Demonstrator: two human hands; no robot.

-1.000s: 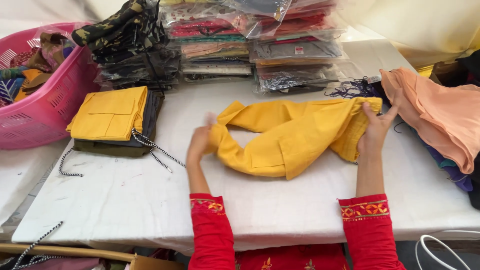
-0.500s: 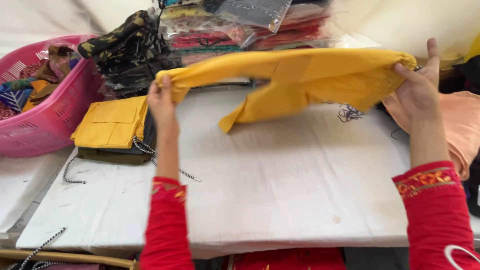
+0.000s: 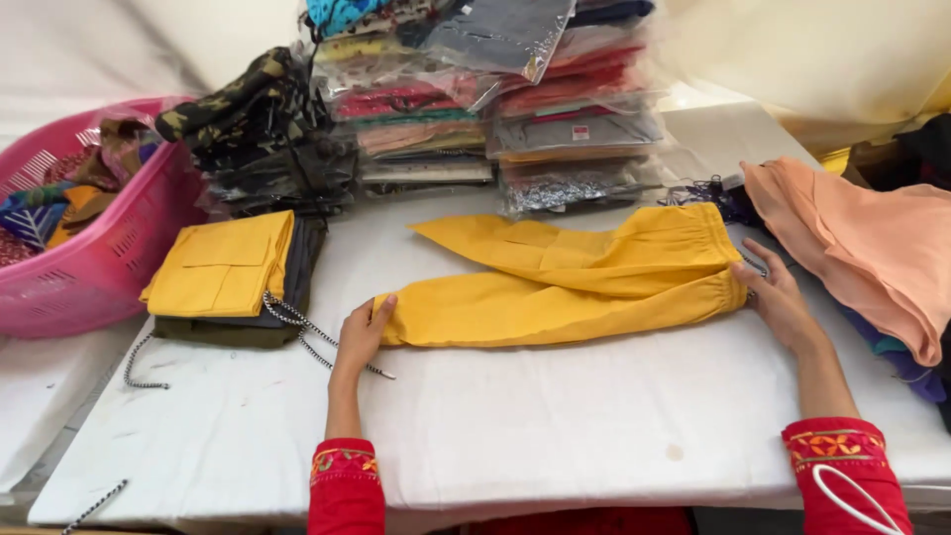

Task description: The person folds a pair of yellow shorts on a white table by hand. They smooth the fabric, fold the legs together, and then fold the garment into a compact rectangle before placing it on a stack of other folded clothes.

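Both hands lie flat and open: left hand (image 3: 364, 332) on the hem end, right hand (image 3: 776, 297) at the waistband of the yellow trousers (image 3: 575, 282) spread across the white table (image 3: 555, 436). Good folding needs even tension and aligned edges. Forearms extend forward, wide apart.

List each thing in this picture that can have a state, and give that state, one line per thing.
Yellow trousers: laid flat, legs spread apart.
Left hand: open, pressing the leg end.
Right hand: open, at the waistband.
Yellow folded cloth: folded, stacked on dark garments.
Pink basket: filled with clothes.
Packed garments: bagged, piled.
Peach cloth: loosely heaped.
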